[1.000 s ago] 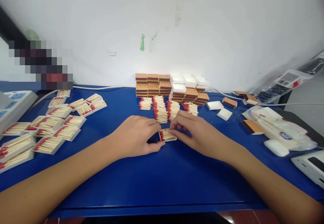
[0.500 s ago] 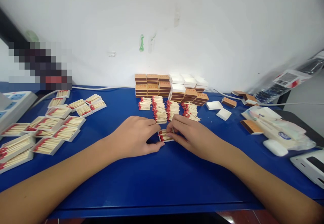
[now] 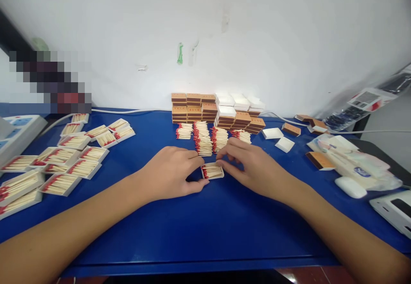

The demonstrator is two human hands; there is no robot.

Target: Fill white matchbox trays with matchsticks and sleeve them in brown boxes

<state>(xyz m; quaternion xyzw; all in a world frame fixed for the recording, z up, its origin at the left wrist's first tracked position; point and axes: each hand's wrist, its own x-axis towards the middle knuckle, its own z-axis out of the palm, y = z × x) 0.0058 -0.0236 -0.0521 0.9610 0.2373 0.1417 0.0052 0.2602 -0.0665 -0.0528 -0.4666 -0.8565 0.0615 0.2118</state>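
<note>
Two hands, one tray of matches (image 3: 213, 171) between them, centre of frame, flat on one blue table (image 3: 205, 228). Left hand (image 3: 173, 172) grips the tray's left end, index finger at the back corner, thumb at the front. Right hand (image 3: 248, 159) at the tray's right end, thumb and index finger narrow; can't tell if a match is pinched there. Four piles of loose matches (image 3: 203, 140) just behind, in a row. One matchbox stack (image 3: 194, 108) upper centre, against the wall, four white tops on its right part. Two white trays (image 3: 272, 133) right of centre. Four orange matchboxes (image 3: 320, 161) spread at right. Filled trays (image 3: 61, 156) at left: roughly sixteen, overlaps make the count shaky. One bottle (image 3: 340, 116) upper right, one power strip (image 3: 32, 125) far left.
</note>
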